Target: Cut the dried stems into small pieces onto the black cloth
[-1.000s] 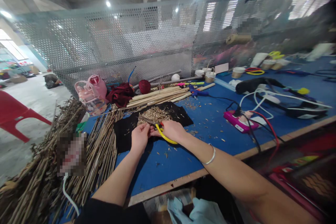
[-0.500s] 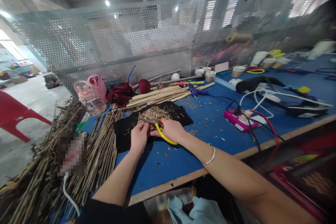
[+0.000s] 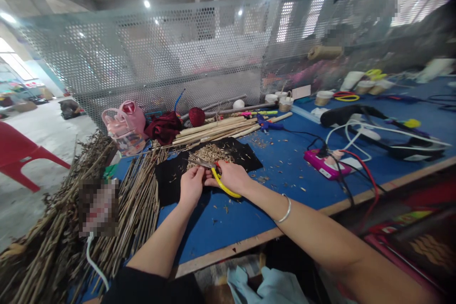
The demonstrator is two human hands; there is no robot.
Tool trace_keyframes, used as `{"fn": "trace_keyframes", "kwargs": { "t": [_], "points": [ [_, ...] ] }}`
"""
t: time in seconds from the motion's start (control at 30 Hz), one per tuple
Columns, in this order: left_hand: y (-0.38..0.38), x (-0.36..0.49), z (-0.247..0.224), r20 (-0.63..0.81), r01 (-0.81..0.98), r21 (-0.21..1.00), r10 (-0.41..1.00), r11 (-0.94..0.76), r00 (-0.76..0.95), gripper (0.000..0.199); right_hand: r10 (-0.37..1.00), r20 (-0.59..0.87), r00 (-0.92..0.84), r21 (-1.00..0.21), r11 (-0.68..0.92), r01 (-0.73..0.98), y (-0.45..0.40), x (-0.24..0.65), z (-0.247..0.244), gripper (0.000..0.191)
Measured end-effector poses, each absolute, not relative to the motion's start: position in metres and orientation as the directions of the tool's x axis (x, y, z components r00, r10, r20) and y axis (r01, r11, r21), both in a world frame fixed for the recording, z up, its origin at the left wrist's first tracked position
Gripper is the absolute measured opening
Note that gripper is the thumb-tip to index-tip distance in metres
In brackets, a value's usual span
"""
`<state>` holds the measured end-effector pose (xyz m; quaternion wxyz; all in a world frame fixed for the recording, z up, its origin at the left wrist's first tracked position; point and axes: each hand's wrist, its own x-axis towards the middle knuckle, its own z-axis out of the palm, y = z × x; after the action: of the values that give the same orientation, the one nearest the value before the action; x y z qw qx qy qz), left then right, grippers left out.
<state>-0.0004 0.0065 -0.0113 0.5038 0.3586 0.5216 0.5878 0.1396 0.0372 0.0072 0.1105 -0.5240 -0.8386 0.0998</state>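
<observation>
In the head view, the right hand (image 3: 233, 178) is closed round yellow-handled metal scissors (image 3: 225, 189) above a black cloth (image 3: 171, 180) bearing pale wood-like chips (image 3: 213, 153). Just beside it, the left hand (image 3: 192, 183) pinches with thumb and fingers together; what it grips is too small to tell. Brown dry stalks (image 3: 137, 199) lie left of the cloth on the blue table (image 3: 203, 242).

A red chair (image 3: 24, 154) stands on grey floor (image 3: 53, 126).
</observation>
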Motion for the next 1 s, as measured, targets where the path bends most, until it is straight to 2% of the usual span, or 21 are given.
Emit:
{"fn": "trace_keyframes", "kwargs": {
  "t": [0.47,0.77,0.87,1.0],
  "points": [
    [0.006,0.001,-0.007,-0.196,-0.197,0.97,0.941,0.144,-0.276,0.021,0.926,-0.021,-0.377,-0.295,0.354,0.887,0.043,0.14,0.005,0.065],
    [0.007,-0.002,-0.008,-0.163,-0.189,0.975,0.957,0.119,-0.24,0.025,0.927,0.082,-0.367,-0.314,0.374,0.873,0.046,0.146,0.008,0.06],
    [0.005,-0.002,-0.006,-0.161,-0.169,0.977,0.972,0.132,-0.174,0.029,0.929,0.135,-0.345,-0.391,0.37,0.843,0.047,0.145,0.007,0.049],
    [0.0,0.003,-0.002,-0.196,-0.126,0.973,0.981,0.194,-0.003,0.032,0.93,0.206,-0.305,-0.627,0.365,0.688,0.051,0.142,0.005,0.031]
  ]
}}
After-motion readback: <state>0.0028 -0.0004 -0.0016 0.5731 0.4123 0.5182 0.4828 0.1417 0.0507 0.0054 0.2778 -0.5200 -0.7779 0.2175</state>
